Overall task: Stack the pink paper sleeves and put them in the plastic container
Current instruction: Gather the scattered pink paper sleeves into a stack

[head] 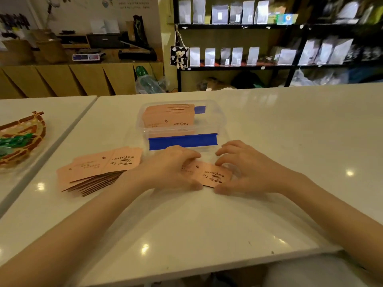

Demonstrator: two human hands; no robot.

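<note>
"COFFEE" with cup drawing | on pink sleeve under hands, loose pile, sleeves in container

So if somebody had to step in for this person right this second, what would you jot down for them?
Left hand and right hand: both resting on a small set of pink sleeves lying flat on the white table, squaring it up; nothing is lifted.
Plastic container: open, just beyond the hands, already holding a batch of sleeves.
Loose pile: fanned out on the table, left of the hands, untouched.
Done: one batch boxed.
Left: box the set under the hands, then stack and box the fanned pile.
</note>
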